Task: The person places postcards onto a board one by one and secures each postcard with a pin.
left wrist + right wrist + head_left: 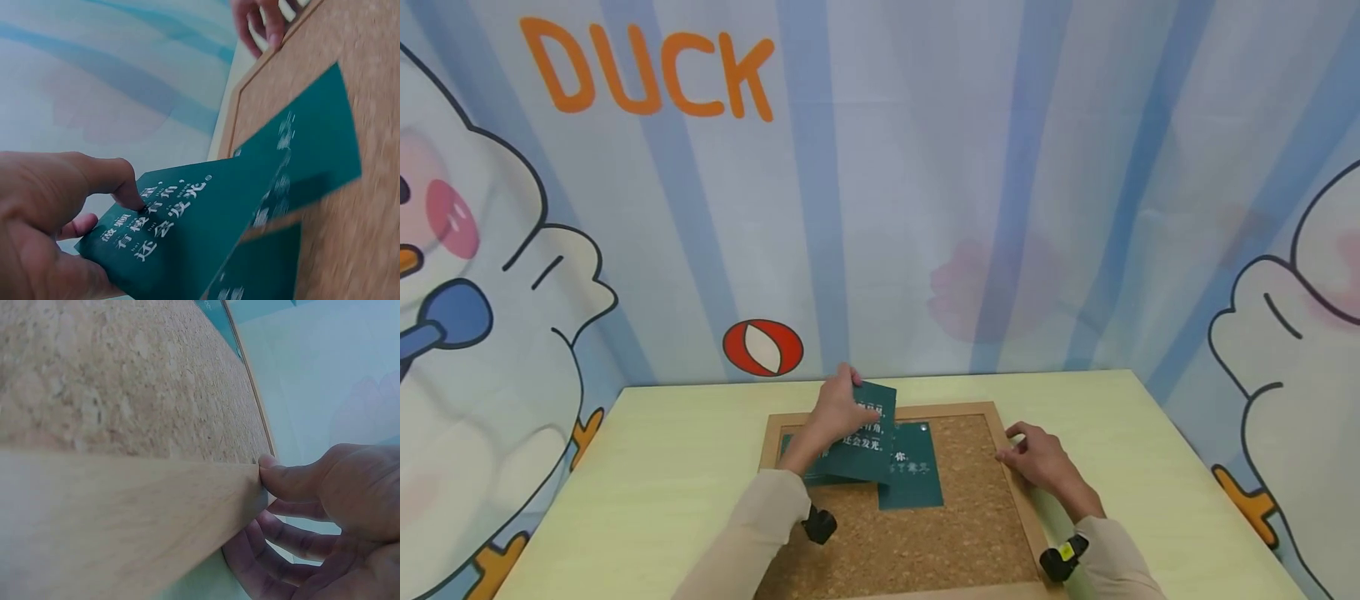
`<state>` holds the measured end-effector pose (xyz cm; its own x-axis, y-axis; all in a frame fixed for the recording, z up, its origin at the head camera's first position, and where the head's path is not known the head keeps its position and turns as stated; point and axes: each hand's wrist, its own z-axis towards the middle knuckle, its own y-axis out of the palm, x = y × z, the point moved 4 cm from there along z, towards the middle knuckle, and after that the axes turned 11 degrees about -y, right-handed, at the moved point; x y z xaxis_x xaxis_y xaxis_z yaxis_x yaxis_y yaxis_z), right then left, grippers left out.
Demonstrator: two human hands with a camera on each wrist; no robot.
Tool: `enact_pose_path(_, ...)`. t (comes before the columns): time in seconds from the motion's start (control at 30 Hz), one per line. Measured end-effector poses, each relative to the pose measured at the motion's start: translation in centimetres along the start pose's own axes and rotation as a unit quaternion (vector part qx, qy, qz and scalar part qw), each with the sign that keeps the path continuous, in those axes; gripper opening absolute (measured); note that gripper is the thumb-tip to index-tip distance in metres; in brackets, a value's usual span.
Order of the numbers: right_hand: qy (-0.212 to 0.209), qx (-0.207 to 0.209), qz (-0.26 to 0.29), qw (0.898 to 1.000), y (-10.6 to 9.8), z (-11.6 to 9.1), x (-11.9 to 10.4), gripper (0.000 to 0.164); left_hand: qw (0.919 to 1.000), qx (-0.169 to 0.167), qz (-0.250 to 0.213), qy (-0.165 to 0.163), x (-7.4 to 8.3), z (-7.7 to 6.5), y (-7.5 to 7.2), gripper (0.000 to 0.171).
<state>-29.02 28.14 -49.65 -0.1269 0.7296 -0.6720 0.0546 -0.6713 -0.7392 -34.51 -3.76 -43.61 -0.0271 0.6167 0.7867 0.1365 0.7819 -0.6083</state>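
Observation:
My left hand [835,410] pinches a dark green card [871,450] printed with white characters, thumb on the printed face. The card is tilted above a cork board [970,533] with a light wooden frame. It overlaps a second green card [917,483], which lies on the cork with a small pale dot near its top edge. Part of a third green card [269,262] shows beneath, mostly hidden in the head view. My right hand [1043,457] grips the board's right frame edge [156,512], thumb on top and fingers curled along the outer side.
The board lies on a pale yellow table [625,475]. Behind the table hangs a blue-striped cloth backdrop [910,208] with cartoon ducks. A dark wrist camera [1063,558] sits at the right sleeve, close over the frame.

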Motion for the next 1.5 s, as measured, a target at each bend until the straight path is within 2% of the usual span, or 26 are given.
enact_pose_path(0.23,0.001,-0.001,-0.005,1.0,0.1,0.1,0.2,0.041,0.9989,-0.021,-0.039,-0.016,1.5,-0.2,2.8,0.054)
enact_pose_path(0.53,0.001,-0.001,-0.004,1.0,0.1,0.0,0.4,0.041,0.9951,-0.03,-0.087,-0.037,3.1,-0.6,6.6,0.054)
enact_pose_path(0.8,0.008,-0.002,-0.009,1.0,0.2,0.1,0.4,0.042,0.9918,-0.049,-0.101,-0.061,3.7,-0.7,10.0,0.049)
enact_pose_path(0.97,0.001,0.002,-0.018,1.0,0.2,0.1,0.3,0.043,0.9896,-0.071,-0.103,-0.069,3.7,-0.8,11.3,0.047)
enact_pose_path(1.1,-0.003,0.003,-0.02,1.0,0.1,0.2,0.2,0.044,0.9912,-0.081,-0.092,-0.05,3.6,-0.7,11.8,0.049)
enact_pose_path(1.3,0.002,0.002,-0.014,1.0,0.1,0.2,0.1,0.045,0.9979,-0.061,-0.02,0.003,3.2,-0.1,12.3,0.053)
enact_pose_path(1.5,0.004,0.002,-0.011,1.0,0.1,0.0,0.2,0.047,0.9962,-0.055,0.058,0.037,2.7,0.6,12.8,0.053)
